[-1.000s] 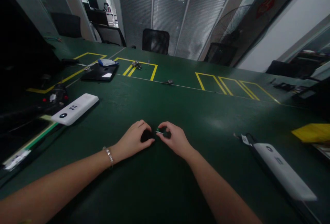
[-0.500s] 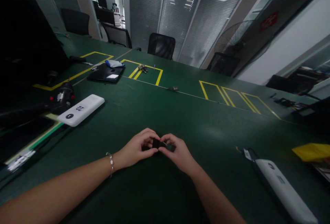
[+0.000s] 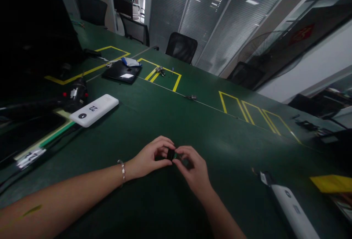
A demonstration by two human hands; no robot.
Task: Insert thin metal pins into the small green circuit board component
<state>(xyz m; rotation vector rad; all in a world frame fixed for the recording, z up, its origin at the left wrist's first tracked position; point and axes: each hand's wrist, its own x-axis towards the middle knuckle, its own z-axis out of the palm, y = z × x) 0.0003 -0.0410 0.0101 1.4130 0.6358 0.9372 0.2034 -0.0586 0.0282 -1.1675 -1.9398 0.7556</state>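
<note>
Above the near part of the dark green table, my left hand pinches a small black block-like piece between thumb and fingertips. Close against its right side, my right hand is closed in a pinch at a small greenish part, which looks like a bit of circuit board. Fingers and dim light hide most of that part, and I cannot tell whether it is joined to the black piece. The fingertips of both hands nearly meet.
A white power bank marked 22 lies at left, near a black device with red knobs. Another white power bank and a yellow object are at right. Farther back are a black flat case, small metal parts and yellow tape outlines.
The view has tilted and shifted, so the table things sit differently in it. My right fingers have drawn slightly away from the black piece, and the greenish part shows between the hands.
</note>
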